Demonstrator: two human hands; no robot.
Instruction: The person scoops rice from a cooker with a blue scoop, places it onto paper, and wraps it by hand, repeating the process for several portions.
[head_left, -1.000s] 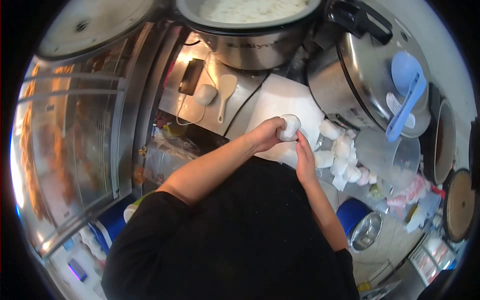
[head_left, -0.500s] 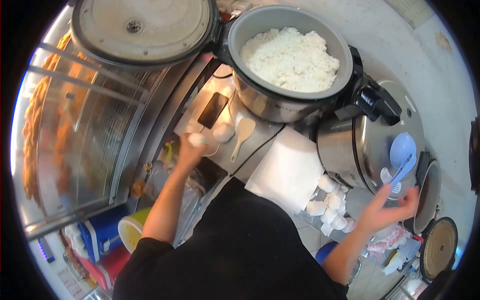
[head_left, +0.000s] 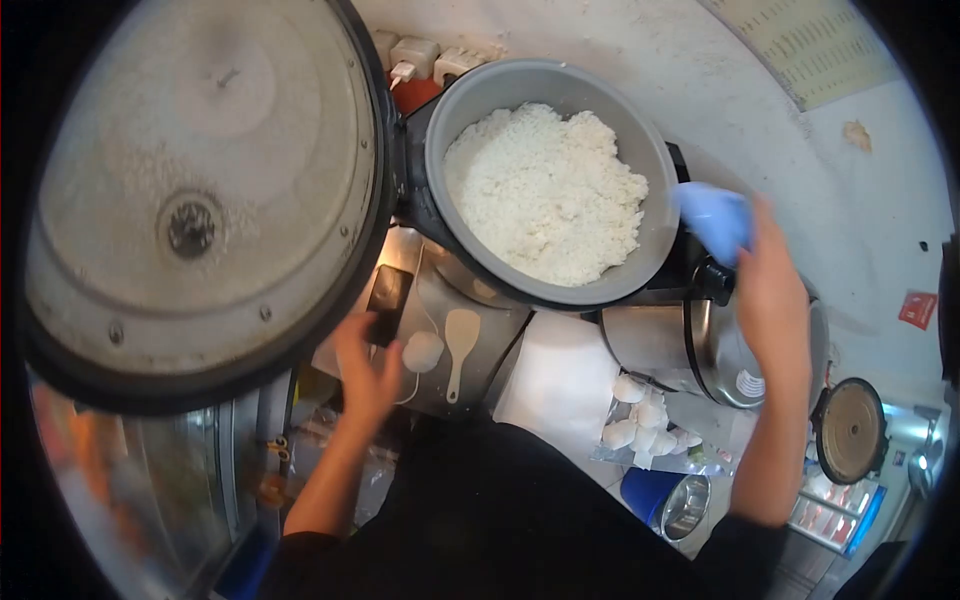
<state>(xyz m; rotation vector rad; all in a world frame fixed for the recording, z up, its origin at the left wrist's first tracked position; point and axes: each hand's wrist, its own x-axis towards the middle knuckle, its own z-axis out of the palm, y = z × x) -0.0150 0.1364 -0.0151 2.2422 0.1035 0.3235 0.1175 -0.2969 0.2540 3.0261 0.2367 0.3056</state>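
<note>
My right hand (head_left: 768, 285) is closed on a light blue plastic scoop (head_left: 716, 220), blurred by motion, at the right rim of the rice cooker pot (head_left: 655, 250). White cooked rice (head_left: 545, 195) is heaped in that pot. Over the steel counter, my left hand (head_left: 366, 372) has thumb and fingers apart, with nothing visible between them. Beside it lie a dark phone (head_left: 390, 292), partly behind the fingers, and a round white bundle (head_left: 422, 352). A pale rice paddle (head_left: 461, 345) rests just right of the bundle.
The big cooker lid (head_left: 200, 130) stands raised at upper left. White paper sheets (head_left: 560, 365) lie in front of a second steel cooker (head_left: 650, 340). Several white bundles (head_left: 645, 420) sit on plastic at the right. A glass display case (head_left: 130, 480) borders the left.
My right hand has carried the blue scoop up and left, from above the second cooker to the rice pot. A white ball no longer shows in my left hand. The view has shifted.
</note>
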